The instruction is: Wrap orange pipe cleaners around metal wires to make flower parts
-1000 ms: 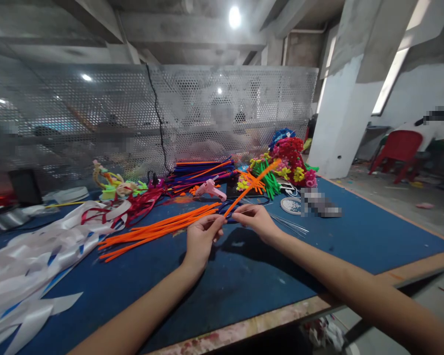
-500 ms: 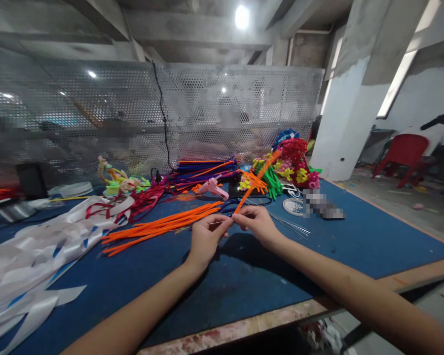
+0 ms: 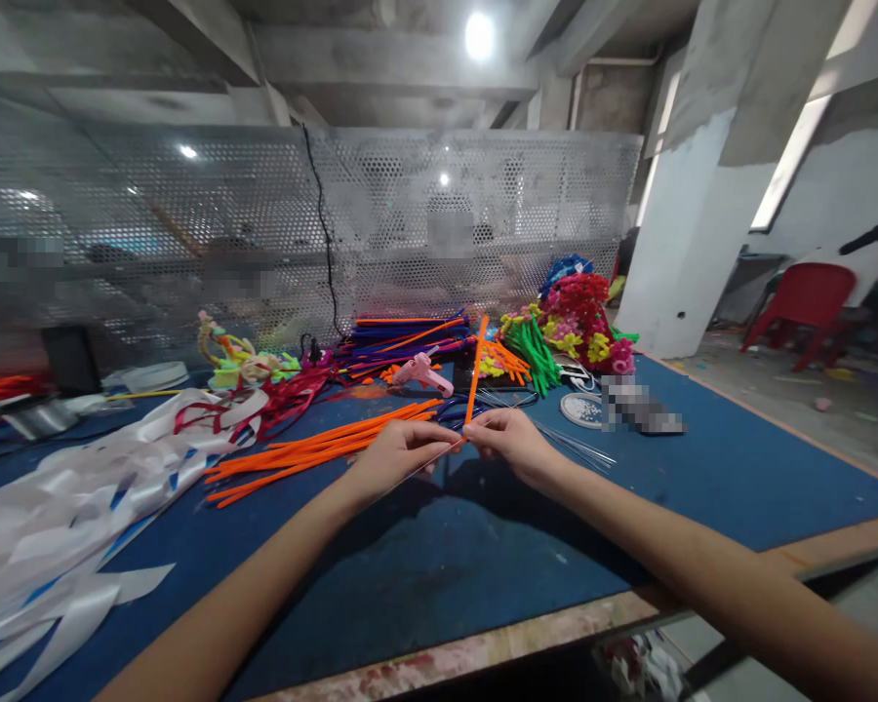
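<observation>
My right hand pinches the lower end of an orange pipe cleaner that stands nearly upright above the blue table. My left hand is closed on a thin silver wire, and its fingertips meet the right hand at the foot of the pipe cleaner. A pile of loose orange pipe cleaners lies just left of my hands. More thin wires lie to the right of my right hand.
White and red ribbons cover the left of the table. A pink glue gun, bundled coloured pipe cleaners and finished flowers stand behind. A perforated metal screen closes the back. A person sits by a red chair far right.
The orange pipe cleaner has swung from leaning right to nearly upright. My left forearm has turned, its hand drawing back a little along the wire.
</observation>
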`<state>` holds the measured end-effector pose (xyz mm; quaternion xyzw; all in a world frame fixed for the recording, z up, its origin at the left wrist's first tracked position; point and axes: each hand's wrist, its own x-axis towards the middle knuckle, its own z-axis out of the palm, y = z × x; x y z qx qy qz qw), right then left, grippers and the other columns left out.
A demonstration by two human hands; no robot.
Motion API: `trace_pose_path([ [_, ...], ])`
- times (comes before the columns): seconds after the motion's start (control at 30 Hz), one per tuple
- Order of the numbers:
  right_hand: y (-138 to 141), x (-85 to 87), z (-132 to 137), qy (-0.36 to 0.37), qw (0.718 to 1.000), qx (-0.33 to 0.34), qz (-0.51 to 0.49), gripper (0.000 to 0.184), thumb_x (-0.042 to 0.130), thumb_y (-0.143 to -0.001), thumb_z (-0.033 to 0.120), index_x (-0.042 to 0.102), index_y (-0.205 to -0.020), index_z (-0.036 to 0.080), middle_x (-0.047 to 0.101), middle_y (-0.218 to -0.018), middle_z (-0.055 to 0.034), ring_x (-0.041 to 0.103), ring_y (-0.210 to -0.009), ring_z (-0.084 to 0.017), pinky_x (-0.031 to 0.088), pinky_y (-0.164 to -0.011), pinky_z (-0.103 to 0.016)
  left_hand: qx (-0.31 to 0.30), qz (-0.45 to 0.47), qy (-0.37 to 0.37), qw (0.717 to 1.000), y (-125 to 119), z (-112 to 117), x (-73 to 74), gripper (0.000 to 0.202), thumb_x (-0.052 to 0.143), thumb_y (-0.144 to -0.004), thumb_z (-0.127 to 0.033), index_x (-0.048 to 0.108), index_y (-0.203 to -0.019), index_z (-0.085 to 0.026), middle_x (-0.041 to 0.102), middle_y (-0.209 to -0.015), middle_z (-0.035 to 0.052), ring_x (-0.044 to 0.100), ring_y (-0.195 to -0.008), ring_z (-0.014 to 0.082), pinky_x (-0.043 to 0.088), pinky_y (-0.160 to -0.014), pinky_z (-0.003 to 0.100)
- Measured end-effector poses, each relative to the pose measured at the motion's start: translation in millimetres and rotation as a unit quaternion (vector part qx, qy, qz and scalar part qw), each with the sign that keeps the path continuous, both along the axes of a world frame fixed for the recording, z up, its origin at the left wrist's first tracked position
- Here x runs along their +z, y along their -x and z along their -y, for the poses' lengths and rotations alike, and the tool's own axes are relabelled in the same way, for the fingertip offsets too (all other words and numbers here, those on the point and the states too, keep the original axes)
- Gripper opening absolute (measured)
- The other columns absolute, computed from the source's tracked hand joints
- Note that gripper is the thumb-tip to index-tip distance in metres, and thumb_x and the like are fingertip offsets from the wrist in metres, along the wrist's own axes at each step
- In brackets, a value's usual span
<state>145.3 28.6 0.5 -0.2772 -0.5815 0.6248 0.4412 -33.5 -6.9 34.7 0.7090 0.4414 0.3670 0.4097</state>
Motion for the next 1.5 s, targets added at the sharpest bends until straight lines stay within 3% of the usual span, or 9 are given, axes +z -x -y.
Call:
trace_pose_path([
  [0.27,-3,7.8,9,-0.104,0.99,0.018,0.098,0.03,0.067,-0.065,0.042,0.061,-0.062,0.013,0.05,-0.05,0.0043,0.037,-0.046,-0.006,0.025,-0.046,-0.021,-0.059,0.008,0.218,0.974,1,4,1.5,0.029,0.065,-0.068,-0.041,0.066,-0.067,-0.012,0.058,-0.058,0.0017,0.029,-0.039,0.0037,0.02,-0.039,0.018],
  [0.4,-1,2.7,6,-0.133,0.982,-0.003,0.133,0.029,0.067,-0.066,0.04,0.062,-0.062,0.012,0.051,-0.053,0.0033,0.039,-0.049,-0.006,0.027,-0.048,-0.021,0.022,-0.206,-0.046,0.977,-5,10,-0.9,0.02,0.06,-0.074,-0.031,0.066,-0.068,-0.013,0.062,-0.063,0.0028,0.052,-0.056,0.0118,0.036,-0.051,0.021],
  [0.5,3,-2.0,3,-0.083,0.988,-0.032,0.124,0.033,0.066,-0.065,0.045,0.06,-0.061,0.013,0.046,-0.048,0.0051,0.035,-0.045,-0.006,0.025,-0.045,-0.02,0.08,-0.388,-0.309,0.865,-10,18,-3.9,0.023,0.046,-0.085,-0.023,0.066,-0.078,-0.015,0.065,-0.076,0.0067,0.057,-0.072,0.0175,0.04,-0.062,0.026],
  [0.67,-2,-2.3,3,-0.068,0.977,-0.026,0.203,0.039,0.059,-0.073,0.051,0.058,-0.06,0.014,0.046,-0.045,0.0049,0.037,-0.038,-0.006,0.026,-0.041,-0.02,0.098,-0.435,-0.346,0.825,-12,21,-7.0,0.022,0.046,-0.087,-0.024,0.065,-0.08,-0.018,0.066,-0.077,0.0037,0.059,-0.072,0.017,0.039,-0.061,0.025],
  [0.77,-10,-0.6,7,-0.3,0.883,0.012,0.361,0.04,0.054,-0.081,0.044,0.059,-0.056,0.013,0.051,-0.046,0.0009,0.042,-0.041,-0.008,0.029,-0.043,-0.022,0.108,-0.359,-0.257,0.891,-8,14,-6.6,0.016,0.053,-0.083,-0.028,0.067,-0.079,-0.02,0.067,-0.081,0.0006,0.06,-0.076,0.0158,0.039,-0.064,0.024],
  [0.9,-16,5.3,14,-0.69,0.632,-0.055,0.349,0.025,0.046,-0.089,0.024,0.064,-0.075,0.014,0.063,-0.068,-0.0051,0.053,-0.063,-0.014,0.037,-0.059,-0.026,0.07,-0.276,-0.176,0.942,-2,4,-8.8,0.013,0.058,-0.077,-0.025,0.068,-0.072,-0.018,0.066,-0.073,-0.001,0.059,-0.071,0.0147,0.039,-0.064,0.023],
  [1.03,-15,11.5,11,-0.768,0.54,-0.14,0.314,0.02,0.041,-0.091,0.015,0.06,-0.096,0.015,0.064,-0.09,-0.0066,0.052,-0.082,-0.016,0.039,-0.074,-0.029,0.043,-0.253,-0.157,0.954,-1,1,-12.6,0.015,0.057,-0.076,-0.024,0.066,-0.067,-0.016,0.062,-0.066,-0.0013,0.056,-0.065,0.014,0.037,-0.059,0.022],
  [1.3,-10,1.4,6,-0.704,0.556,-0.082,0.434,0.014,0.047,-0.089,0.02,0.058,-0.082,0.015,0.06,-0.077,-0.0034,0.051,-0.073,-0.016,0.035,-0.066,-0.028,0.019,-0.38,-0.264,0.886,-1,6,-11.1,0.015,0.054,-0.081,-0.022,0.063,-0.071,-0.017,0.062,-0.07,0.0002,0.056,-0.067,0.0136,0.037,-0.059,0.022],
  [1.5,-5,-2.6,16,-0.521,0.705,-0.094,0.473,0.014,0.045,-0.089,0.014,0.057,-0.082,0.014,0.061,-0.075,-0.004,0.054,-0.066,-0.013,0.032,-0.058,-0.024,0.018,-0.505,-0.456,0.732,-1,8,-14.4,0.017,0.046,-0.086,-0.015,0.061,-0.076,-0.016,0.062,-0.072,0.0039,0.057,-0.067,0.0172,0.039,-0.055,0.025],
])
